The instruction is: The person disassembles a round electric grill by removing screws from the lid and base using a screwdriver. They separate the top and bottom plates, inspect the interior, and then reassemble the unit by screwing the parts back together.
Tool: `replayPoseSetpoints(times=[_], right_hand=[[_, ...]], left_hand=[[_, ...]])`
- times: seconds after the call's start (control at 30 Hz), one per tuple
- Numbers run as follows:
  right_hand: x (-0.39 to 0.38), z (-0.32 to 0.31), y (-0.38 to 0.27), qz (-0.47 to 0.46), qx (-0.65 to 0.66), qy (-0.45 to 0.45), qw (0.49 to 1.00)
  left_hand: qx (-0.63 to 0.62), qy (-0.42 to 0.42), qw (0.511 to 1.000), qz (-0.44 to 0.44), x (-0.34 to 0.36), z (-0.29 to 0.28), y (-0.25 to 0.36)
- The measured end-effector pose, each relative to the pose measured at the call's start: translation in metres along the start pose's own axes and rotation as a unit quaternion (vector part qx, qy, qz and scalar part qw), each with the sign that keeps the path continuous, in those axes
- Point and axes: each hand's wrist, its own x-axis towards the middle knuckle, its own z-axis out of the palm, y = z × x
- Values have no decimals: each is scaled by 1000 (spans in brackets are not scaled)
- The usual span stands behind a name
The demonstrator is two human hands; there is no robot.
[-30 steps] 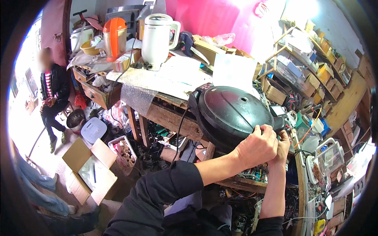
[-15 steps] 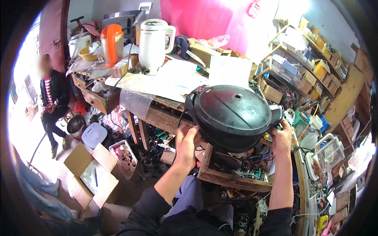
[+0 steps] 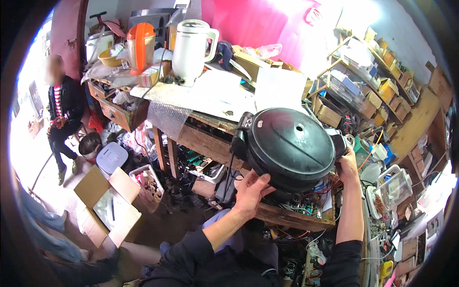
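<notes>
A round black electric griddle (image 3: 291, 146) with a closed, slightly domed lid is held up in front of me, over the near edge of the workbench. Its lid has a small hole and a raised ridge, and a hinge block with a cord stands at its left side. My left hand (image 3: 251, 193) supports it at the front left of the lower rim, thumb up and the other fingers partly hidden. At the right side handle, my right hand (image 3: 346, 167) is closed, its fingers mostly behind the handle. The griddle's underside is hidden.
On the workbench (image 3: 205, 100) stand a white soymilk maker (image 3: 188, 52) and an orange-and-clear one (image 3: 140, 48). An open drawer (image 3: 114, 114) juts out at left. Below lies an open cardboard box (image 3: 128, 184). A person (image 3: 64, 110) sits far left. Parts and wires clutter the right.
The griddle has come slightly nearer and right, its lid tipped more toward me. My left hand has slid from its left side to beneath the front rim. My right hand stays at the handle.
</notes>
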Motion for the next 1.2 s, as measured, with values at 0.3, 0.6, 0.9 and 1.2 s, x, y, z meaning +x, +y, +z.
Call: replayPoseSetpoints(times=[0.3,0.6,0.9,1.2], right_hand=[[-22,-29,3,44,-65,-62,995],[-38,-42,-11,67,-17,-8,998],[-22,-21,-10,48,-107,67,991],[-15,-35,-2,60,-68,39,995]], left_hand=[[-30,-69,997,-17,-30,-7,-64],[-52,-73,996,1,-45,16,-99],[26,-59,998,25,-43,28,-87],[131,-40,985,106,-38,56,-64]])
